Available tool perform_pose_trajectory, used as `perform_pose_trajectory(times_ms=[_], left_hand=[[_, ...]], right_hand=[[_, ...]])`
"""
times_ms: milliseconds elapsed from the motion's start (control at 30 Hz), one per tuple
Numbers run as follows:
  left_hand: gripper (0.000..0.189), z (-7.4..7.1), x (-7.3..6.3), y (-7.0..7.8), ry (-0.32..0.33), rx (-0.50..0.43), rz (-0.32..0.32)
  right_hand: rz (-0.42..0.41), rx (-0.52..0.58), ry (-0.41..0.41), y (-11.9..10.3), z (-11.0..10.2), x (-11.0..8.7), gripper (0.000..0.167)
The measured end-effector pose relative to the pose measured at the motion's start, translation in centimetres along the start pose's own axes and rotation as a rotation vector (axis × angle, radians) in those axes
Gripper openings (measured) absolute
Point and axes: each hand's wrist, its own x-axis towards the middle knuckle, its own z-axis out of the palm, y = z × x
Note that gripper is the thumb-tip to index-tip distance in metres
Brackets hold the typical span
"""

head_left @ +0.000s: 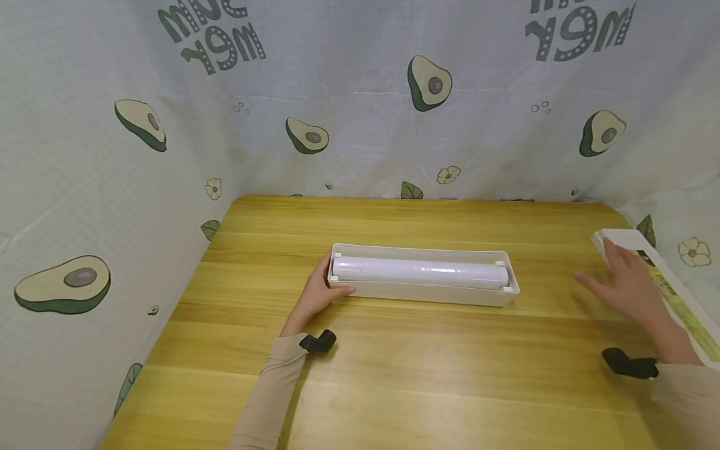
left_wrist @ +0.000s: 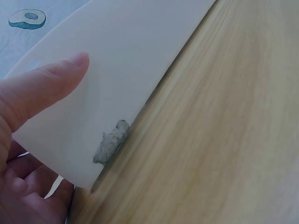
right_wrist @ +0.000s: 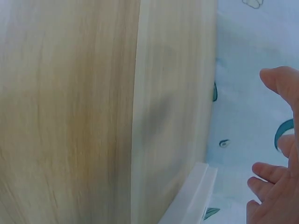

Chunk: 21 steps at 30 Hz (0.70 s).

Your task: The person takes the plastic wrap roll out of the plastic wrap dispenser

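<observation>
A long white tray-like box [head_left: 416,292] stands near the middle of the wooden table. Inside it lies a shiny white plastic-wrapped roll [head_left: 422,272], seated between small white corner pieces. My left hand [head_left: 317,294] grips the box's left end, thumb on the front wall and fingers round the end. In the left wrist view a torn grey patch [left_wrist: 112,142] shows low on that wall. At the right, my right hand [head_left: 632,287] is held over a long white lid-like piece [head_left: 615,237] with a green printed band, fingers spread and nothing in them.
The wooden table [head_left: 405,375] runs back to a white curtain [head_left: 360,75] printed with avocados, which also hangs along both sides. The printed white piece lies along the table's right edge. A black wrist camera [head_left: 319,341] sits on the left sleeve.
</observation>
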Motion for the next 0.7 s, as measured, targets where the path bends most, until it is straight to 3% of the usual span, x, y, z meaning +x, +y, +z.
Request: perform_pose_trajectory(times_ms=[233, 467, 700], left_hand=[[0.098, 0.0, 0.0, 0.1, 0.001, -0.003, -0.015], [0.096, -0.4, -0.9, 3.1, -0.038, -0.023, -0.058], [0.096, -0.4, -1.0, 3.1, -0.041, -0.014, -0.061]], right_hand=[[-0.056, 0.044, 0.018, -0.7, 0.6, 0.2, 0.083], [-0.087, 0.081, 0.002, -1.3, 1.1, 0.5, 0.082], [-0.090, 0.057, -0.016, -2.2, 1.4, 1.0, 0.083]])
